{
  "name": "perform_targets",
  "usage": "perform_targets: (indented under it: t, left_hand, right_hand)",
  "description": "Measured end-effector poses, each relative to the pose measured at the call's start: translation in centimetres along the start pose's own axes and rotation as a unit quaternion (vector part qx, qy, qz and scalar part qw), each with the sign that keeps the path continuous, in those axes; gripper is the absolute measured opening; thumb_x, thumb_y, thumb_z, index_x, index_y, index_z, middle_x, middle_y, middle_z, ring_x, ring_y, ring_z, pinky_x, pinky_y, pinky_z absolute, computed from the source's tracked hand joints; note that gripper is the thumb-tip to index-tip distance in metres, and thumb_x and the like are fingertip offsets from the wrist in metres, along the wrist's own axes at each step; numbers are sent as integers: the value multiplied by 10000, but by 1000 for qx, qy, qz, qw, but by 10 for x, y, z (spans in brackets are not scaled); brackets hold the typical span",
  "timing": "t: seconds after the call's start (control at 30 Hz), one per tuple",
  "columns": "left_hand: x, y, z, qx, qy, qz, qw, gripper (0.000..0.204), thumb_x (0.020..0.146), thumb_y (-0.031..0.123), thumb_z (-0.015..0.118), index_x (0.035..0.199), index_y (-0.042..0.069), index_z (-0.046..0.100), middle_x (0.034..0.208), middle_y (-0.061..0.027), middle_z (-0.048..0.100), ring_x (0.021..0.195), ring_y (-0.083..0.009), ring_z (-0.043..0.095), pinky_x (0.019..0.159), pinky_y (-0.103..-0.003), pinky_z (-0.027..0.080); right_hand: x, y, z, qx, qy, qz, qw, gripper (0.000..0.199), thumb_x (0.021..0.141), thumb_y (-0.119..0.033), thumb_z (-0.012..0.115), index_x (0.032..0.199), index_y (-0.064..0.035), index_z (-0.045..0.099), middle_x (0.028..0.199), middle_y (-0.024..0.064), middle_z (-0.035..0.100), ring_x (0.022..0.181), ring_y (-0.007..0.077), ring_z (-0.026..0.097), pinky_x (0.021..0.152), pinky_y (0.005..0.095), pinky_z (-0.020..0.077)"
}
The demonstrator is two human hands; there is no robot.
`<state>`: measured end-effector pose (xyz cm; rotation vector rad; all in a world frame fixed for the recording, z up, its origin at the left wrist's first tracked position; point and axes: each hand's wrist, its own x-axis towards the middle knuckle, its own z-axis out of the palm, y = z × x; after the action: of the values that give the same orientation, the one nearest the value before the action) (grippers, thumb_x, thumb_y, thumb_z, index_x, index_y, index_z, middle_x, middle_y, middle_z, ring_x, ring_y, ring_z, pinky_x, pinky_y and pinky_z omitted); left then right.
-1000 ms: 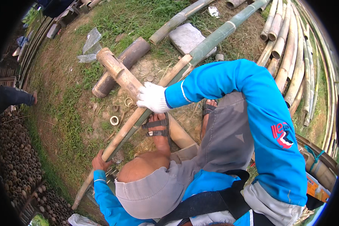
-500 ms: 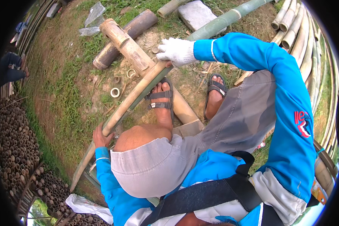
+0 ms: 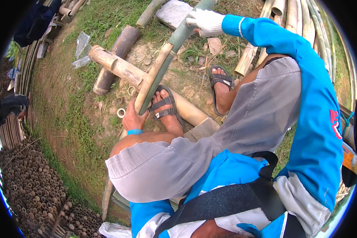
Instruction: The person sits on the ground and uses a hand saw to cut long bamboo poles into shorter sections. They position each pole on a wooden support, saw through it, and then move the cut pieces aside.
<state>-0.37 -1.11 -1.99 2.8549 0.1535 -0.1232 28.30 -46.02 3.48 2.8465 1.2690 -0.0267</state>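
Note:
My bare left hand is wrapped round a pale bamboo pole beside my left knee. Alongside that pole runs a green bamboo pole, whose far part reaches away from me. On the green pole lies my white-gloved right hand, fingers curled over it; my arm is stretched out. A short notched bamboo piece meets the pale pole from the left. It rests across a dark bamboo log. My left knee hides part of the pale pole.
Bamboo rings lie on the ground near my left hand. A flat grey stone sits at the far side. Long bamboo poles lie at the right, and a stack of cut bamboo fills the lower left. A clear plastic bag lies on the grass.
My right hand has gone from the pale pole's end to farther up the green pole. My left hand has come forward along the pale pole. The whole view has shifted too.

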Motion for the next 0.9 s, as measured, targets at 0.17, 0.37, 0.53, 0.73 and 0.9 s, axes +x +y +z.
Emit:
perform_targets:
  t: [0.17, 0.37, 0.53, 0.73, 0.9]
  left_hand:
    - [-7, -11, 6, 17, 25, -13, 999, 770, 747, 354, 906, 1435, 206, 594, 1130, -198, 774, 1038, -451, 736, 885, -542, 579]
    - [3, 9, 11, 57, -21, -18, 998, 825, 740, 360, 918, 1465, 171, 574, 1183, -211, 775, 1067, -452, 739, 906, -548, 574]
    - [-33, -39, 7, 75, -13, -104, 992, 808, 797, 377, 893, 1493, 143, 556, 1219, -199, 764, 1112, -445, 728, 938, -540, 569]
    - [-7, 26, 1, 107, -42, -43, 992, 803, 797, 380, 894, 1487, 139, 560, 1226, -198, 757, 1112, -442, 725, 937, -540, 569]
    - [-15, 31, 8, 101, -34, -19, 994, 799, 797, 382, 895, 1481, 135, 563, 1231, -197, 752, 1113, -439, 722, 936, -541, 569]
  right_hand:
    - [-113, 3, 22, 52, -51, 186, 980, 481, 1056, -363, 640, 1481, -143, 589, 1364, 227, 578, 1242, 450, 598, 1031, 592, 517]
    - [-306, -180, 150, 219, 128, 489, 834, 452, 1012, -348, 676, 1396, -112, 633, 1295, 246, 602, 1225, 448, 605, 1039, 551, 523]
    - [-309, -268, 138, 304, 92, 490, 811, 423, 964, -323, 720, 1320, -102, 663, 1256, 238, 611, 1199, 453, 602, 1030, 535, 527]
    - [-388, -291, 142, 264, -26, 656, 706, 506, 936, -360, 753, 1329, -63, 635, 1270, 222, 612, 1209, 448, 594, 1025, 538, 526]
    - [-443, -328, 177, 297, -118, 817, 479, 771, 900, -504, 732, 1500, -74, 512, 1510, 226, 521, 1434, 465, 490, 1200, 536, 417]
